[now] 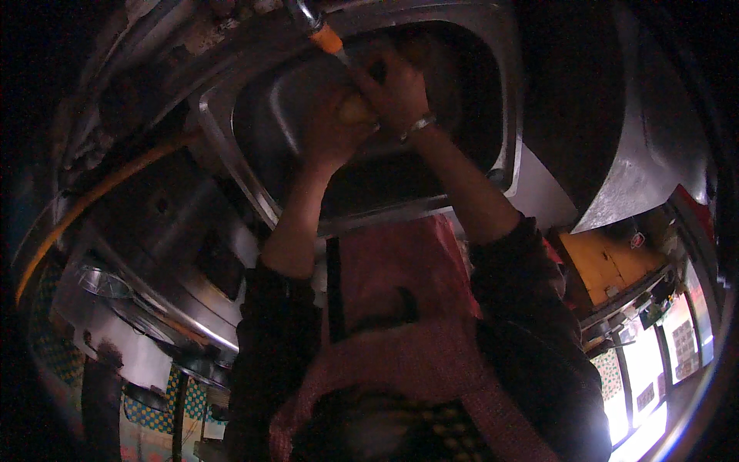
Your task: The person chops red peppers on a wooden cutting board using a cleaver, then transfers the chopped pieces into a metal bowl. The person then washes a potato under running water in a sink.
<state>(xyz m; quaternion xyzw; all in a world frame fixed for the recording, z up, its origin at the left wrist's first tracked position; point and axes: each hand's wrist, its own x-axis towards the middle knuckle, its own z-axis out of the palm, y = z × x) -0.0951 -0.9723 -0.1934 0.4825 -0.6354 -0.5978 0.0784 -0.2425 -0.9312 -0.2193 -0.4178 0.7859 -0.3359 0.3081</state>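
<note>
Both hands are inside a stainless steel sink (252, 173), below a metal tap with an orange end piece (327, 38). My left hand (335, 127) holds a small yellowish, roundish item (354, 110); the dim light hides what it is. Beside it, nearly touching, my right hand (398, 86) has bent fingers around or near something dark that I cannot make out. A shiny band circles the right wrist. The sink's bottom is mostly in shadow.
An orange hose (86, 199) curves along the left side. Metal counters and a wire basket (104, 281) stand at the lower left. To the right of the sink is a grey metal surface (623, 190), with an orange-yellow panel (606, 260) below it. Bright windows show at the lower right.
</note>
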